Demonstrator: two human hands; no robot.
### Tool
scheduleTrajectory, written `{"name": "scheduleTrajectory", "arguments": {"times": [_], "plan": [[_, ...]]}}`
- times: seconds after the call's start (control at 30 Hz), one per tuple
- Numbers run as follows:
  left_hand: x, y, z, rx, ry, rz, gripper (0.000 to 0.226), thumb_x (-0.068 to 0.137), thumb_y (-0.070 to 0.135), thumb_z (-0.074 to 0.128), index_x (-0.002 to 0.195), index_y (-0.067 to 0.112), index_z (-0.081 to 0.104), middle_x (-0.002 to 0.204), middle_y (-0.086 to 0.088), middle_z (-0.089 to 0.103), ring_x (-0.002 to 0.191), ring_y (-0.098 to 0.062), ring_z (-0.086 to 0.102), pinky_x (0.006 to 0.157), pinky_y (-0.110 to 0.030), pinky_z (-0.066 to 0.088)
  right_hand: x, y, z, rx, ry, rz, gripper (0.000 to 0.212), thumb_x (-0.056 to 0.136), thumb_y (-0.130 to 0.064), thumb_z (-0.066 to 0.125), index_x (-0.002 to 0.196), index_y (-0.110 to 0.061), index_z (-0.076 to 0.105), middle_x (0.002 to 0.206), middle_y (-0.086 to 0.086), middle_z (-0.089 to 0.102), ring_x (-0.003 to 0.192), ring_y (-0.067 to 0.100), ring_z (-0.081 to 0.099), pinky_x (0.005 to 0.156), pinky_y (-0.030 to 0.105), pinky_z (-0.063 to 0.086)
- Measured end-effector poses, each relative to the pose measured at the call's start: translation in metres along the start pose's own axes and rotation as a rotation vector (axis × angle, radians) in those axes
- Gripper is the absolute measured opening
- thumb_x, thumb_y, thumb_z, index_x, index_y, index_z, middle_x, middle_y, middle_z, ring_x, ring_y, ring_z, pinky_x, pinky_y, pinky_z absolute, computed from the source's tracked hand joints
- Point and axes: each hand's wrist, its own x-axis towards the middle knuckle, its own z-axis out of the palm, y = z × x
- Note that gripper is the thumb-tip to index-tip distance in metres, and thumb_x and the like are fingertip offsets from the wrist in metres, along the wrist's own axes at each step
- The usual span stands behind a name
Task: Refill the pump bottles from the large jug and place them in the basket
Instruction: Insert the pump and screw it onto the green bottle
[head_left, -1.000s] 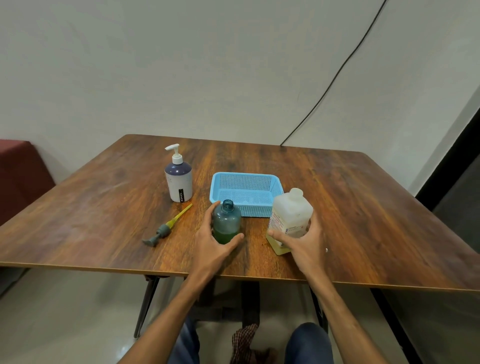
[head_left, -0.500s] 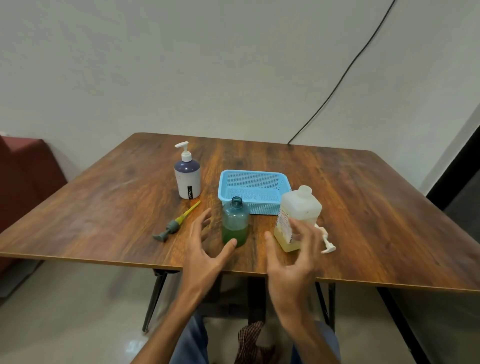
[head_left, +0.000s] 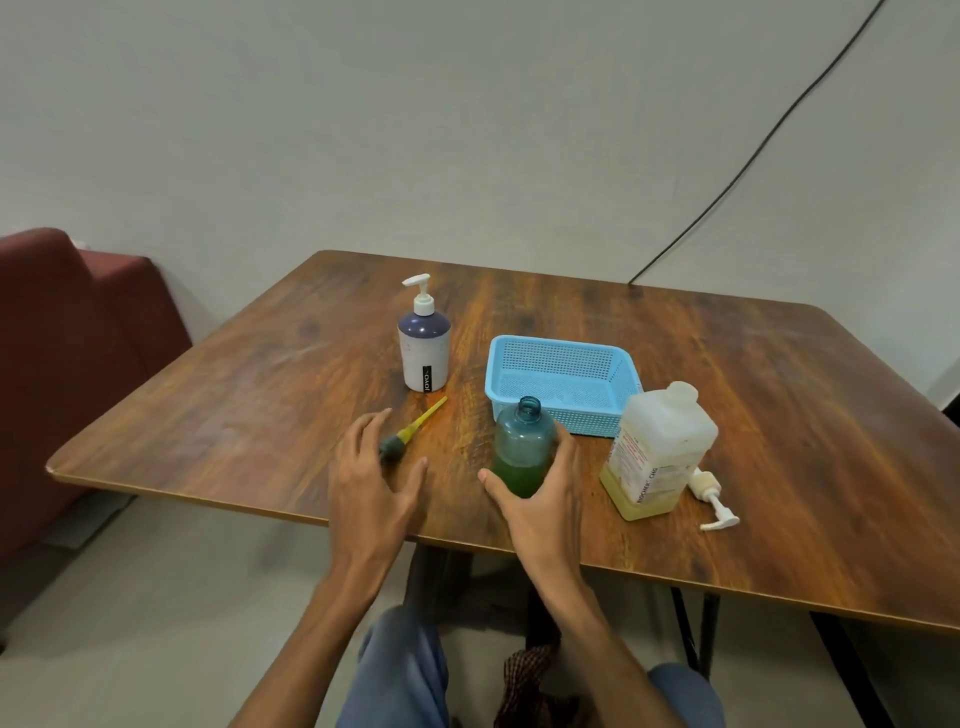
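Right grip (head_left: 540, 499) curls round the uncapped green bottle (head_left: 522, 447) near the worktop's (head_left: 779, 415) front edge; my left grip (head_left: 371, 488) hovers spread beside its loose pump (head_left: 410, 434). I judge this bottle part-filled and the white pump bottle (head_left: 423, 353) untouched. One basket (head_left: 558, 345), holding nothing; one jug (head_left: 660, 447); two bottles; two loose pumps, counting the jug's pump (head_left: 714, 499).

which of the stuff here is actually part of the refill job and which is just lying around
Part of the job: green bottle, uncapped; grey pump with a yellow tube; white pump bottle; large jug; white pump lying beside the jug; blue basket.

Just lying about: black cable; red seat.
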Motion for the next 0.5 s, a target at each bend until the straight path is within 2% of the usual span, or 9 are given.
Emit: {"name": "scheduleTrajectory", "arguments": {"times": [0.17, 0.27, 0.33, 0.4, 0.5], "plan": [[0.017, -0.020, 0.001, 0.098, -0.148, -0.114, 0.072, 0.082, 0.041, 0.081, 0.142, 0.018, 0.049, 0.139, -0.006, 0.054, 0.125, -0.024, 0.053, 0.103, -0.046, 0.048, 0.003, 0.005, 0.002, 0.022, -0.042, 0.026, 0.095, 0.070, -0.039, 0.089, 0.147, -0.033, 0.034, 0.143, -0.015, 0.048, 0.134, 0.007, 0.045, 0.110, 0.044, 0.044], [0.023, -0.029, 0.003, 0.157, -0.143, -0.056, 0.049, 0.084, 0.039, 0.080, 0.125, 0.018, 0.062, 0.120, -0.005, 0.063, 0.110, -0.020, 0.054, 0.092, -0.040, 0.048, 0.004, 0.007, 0.001, 0.036, -0.039, 0.027, 0.088, 0.072, -0.037, 0.088, 0.144, -0.036, 0.037, 0.138, -0.018, 0.051, 0.131, 0.006, 0.048, 0.108, 0.043, 0.046], [0.029, -0.030, 0.002, 0.177, -0.133, -0.032, 0.035, 0.084, 0.035, 0.079, 0.114, 0.021, 0.068, 0.110, -0.003, 0.067, 0.101, -0.019, 0.056, 0.087, -0.043, 0.049, 0.004, 0.007, 0.001, 0.037, -0.042, 0.028, 0.084, 0.073, -0.037, 0.087, 0.141, -0.039, 0.038, 0.136, -0.019, 0.051, 0.129, 0.005, 0.049, 0.107, 0.042, 0.048], [0.032, -0.029, -0.001, 0.158, -0.131, -0.021, 0.031, 0.084, 0.030, 0.081, 0.112, 0.021, 0.071, 0.107, 0.000, 0.069, 0.099, -0.019, 0.059, 0.086, -0.047, 0.052, 0.005, 0.007, 0.000, 0.025, -0.043, 0.025, 0.083, 0.073, -0.037, 0.087, 0.140, -0.039, 0.039, 0.135, -0.020, 0.051, 0.128, 0.004, 0.049, 0.106, 0.041, 0.048], [0.032, -0.024, -0.008, 0.077, -0.127, 0.001, 0.032, 0.083, 0.025, 0.082, 0.112, 0.021, 0.072, 0.103, 0.008, 0.065, 0.095, -0.015, 0.061, 0.080, -0.034, 0.052, 0.005, 0.008, -0.001, 0.028, -0.048, 0.024, 0.083, 0.073, -0.037, 0.087, 0.141, -0.037, 0.040, 0.135, -0.019, 0.052, 0.126, 0.004, 0.050, 0.105, 0.041, 0.049]]}}
